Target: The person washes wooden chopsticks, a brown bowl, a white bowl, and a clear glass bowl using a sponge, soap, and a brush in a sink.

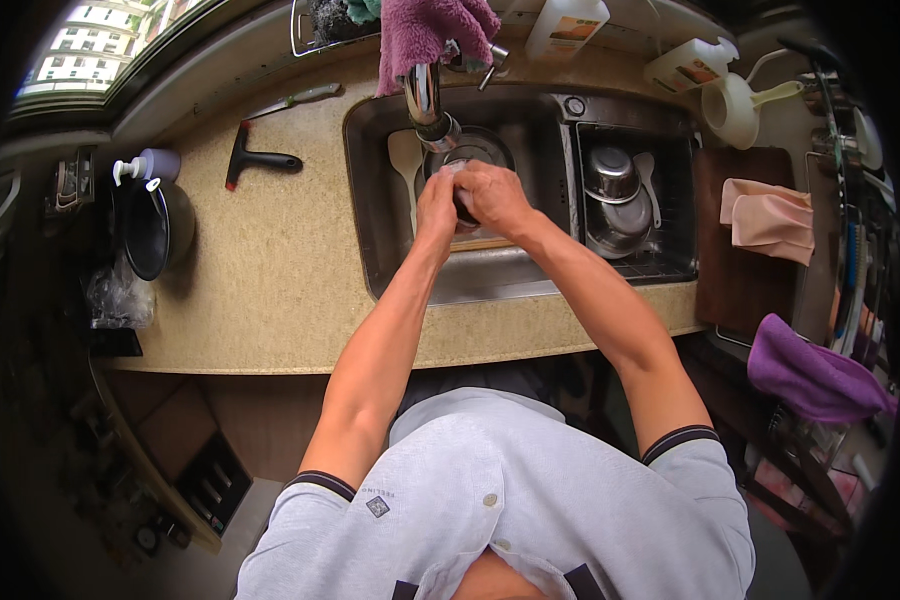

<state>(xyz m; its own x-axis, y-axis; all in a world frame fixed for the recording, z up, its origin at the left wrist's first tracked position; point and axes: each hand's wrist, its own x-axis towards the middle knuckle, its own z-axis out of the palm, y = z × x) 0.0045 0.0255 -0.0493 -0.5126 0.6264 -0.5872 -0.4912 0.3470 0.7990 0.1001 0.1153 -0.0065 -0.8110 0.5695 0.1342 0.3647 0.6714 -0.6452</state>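
Observation:
Close together under the chrome faucet (424,97), my left hand (438,202) and my right hand (493,196) close around a small dark item (465,206). My fingers hide most of it, so its kind is unclear. Something whitish and wet shows at the fingertips, perhaps water or foam. Below the hands, a round glass lid or dish (487,139) lies in the steel sink's left basin (540,187). A pale spatula or rice paddle (405,154) leans left of my left hand. Part of a wooden edge (484,244) shows under my wrists.
Metal bowls (612,172) and a white spoon (645,180) fill the right basin's rack. On the left counter lie a knife (292,101) and a black-handled squeegee (262,159), near a black pot (157,229). A pink cloth (439,37) drapes the faucet; a brown board (742,292) stands right.

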